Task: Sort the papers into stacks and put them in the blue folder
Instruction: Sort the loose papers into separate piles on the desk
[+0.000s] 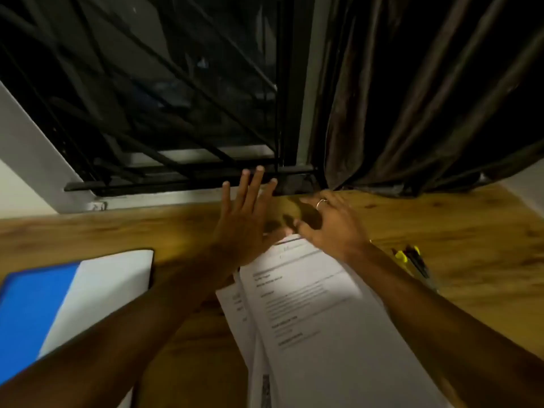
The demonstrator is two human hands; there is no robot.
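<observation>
**Both hands at the far edge of the papers, folder waiting on the left**

Your papers [309, 304] lie in a loose, fanned pile in the middle of the desk [88, 231], with lower sheets poking out along the left side. That is probably why both hands meet at the pile's far end: it looks like the place to square the edges or peel off a top sheet.

Your left hand [244, 222] sits at the far left corner, its fingers [250, 187] straight and spread, lifted toward the window bars and holding nothing.

Your right hand [329, 228] hovers over the far edge, fingers [321, 203] bent and apart and thumb low by the paper. The blur hides whether it pinches a sheet.

The blue folder [29, 304] lies flat on the left, apart from the pile, with a white sheet [112, 278] on it, so it is within reach for filing. Pens [412, 260] rest just to the right of your right forearm.
</observation>
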